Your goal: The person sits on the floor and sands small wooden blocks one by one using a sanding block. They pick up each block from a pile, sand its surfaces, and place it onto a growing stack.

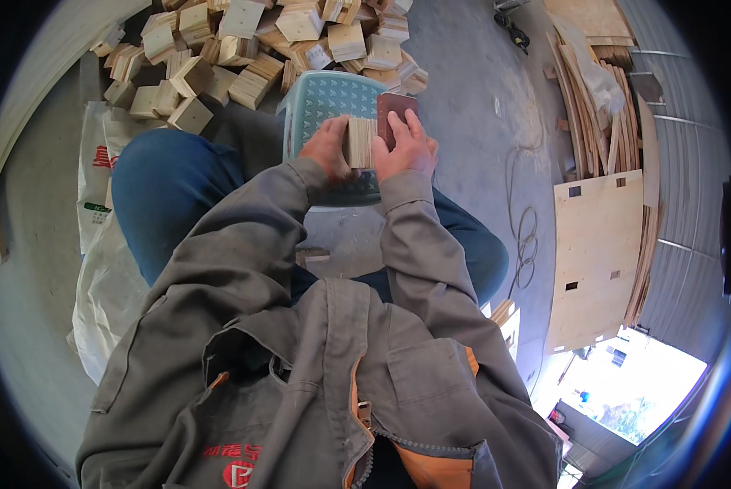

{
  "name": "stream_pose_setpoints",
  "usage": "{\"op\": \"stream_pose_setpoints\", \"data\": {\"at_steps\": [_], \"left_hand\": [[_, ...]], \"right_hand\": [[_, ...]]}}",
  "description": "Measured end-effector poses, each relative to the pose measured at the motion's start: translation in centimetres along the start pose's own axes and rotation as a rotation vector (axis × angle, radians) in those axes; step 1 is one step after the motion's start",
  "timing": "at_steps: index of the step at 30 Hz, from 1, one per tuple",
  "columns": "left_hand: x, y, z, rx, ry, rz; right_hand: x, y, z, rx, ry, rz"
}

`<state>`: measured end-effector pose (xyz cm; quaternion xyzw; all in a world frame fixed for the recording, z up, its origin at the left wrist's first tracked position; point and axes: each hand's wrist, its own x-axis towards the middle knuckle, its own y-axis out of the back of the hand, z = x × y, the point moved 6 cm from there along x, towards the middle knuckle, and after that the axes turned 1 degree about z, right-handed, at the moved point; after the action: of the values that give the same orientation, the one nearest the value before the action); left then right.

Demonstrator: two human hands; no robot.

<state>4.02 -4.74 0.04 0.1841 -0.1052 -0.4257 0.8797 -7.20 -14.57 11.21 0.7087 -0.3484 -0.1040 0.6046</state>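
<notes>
Between my hands, over a pale teal plastic stool [310, 99], is a block of layered plywood [363, 144] with its striped edges facing up. My left hand [329, 149] grips this block from its left side, fingers closed round it. My right hand [406, 151] holds a flat reddish-brown pad that looks like a sanding block [391, 106], with the fingers laid over its face. The pad stands at the right side of the plywood. Whether the two touch is hard to make out, as my right hand covers part of the gap.
A heap of plywood blocks [255, 80] lies beyond the stool, reaching to the left. White sacks [104, 285] lie left of my knee. At the right, plywood sheets [598, 261] lean by a corrugated wall, and a looped cable [526, 244] lies on the concrete floor.
</notes>
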Motion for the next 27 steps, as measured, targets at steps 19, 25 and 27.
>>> {"op": "stream_pose_setpoints", "data": {"at_steps": [19,25,27], "left_hand": [[-0.4,0.2,0.3,-0.002,0.036,0.065],[-0.3,0.4,1.1,0.030,0.088,-0.007],[-0.3,0.7,1.2,0.034,0.090,-0.004]], "right_hand": [[-1.4,0.1,-0.6,0.084,0.075,0.027],[0.6,-0.2,0.9,0.027,0.012,0.009],[-1.5,0.6,0.4,0.063,0.070,0.004]]}}
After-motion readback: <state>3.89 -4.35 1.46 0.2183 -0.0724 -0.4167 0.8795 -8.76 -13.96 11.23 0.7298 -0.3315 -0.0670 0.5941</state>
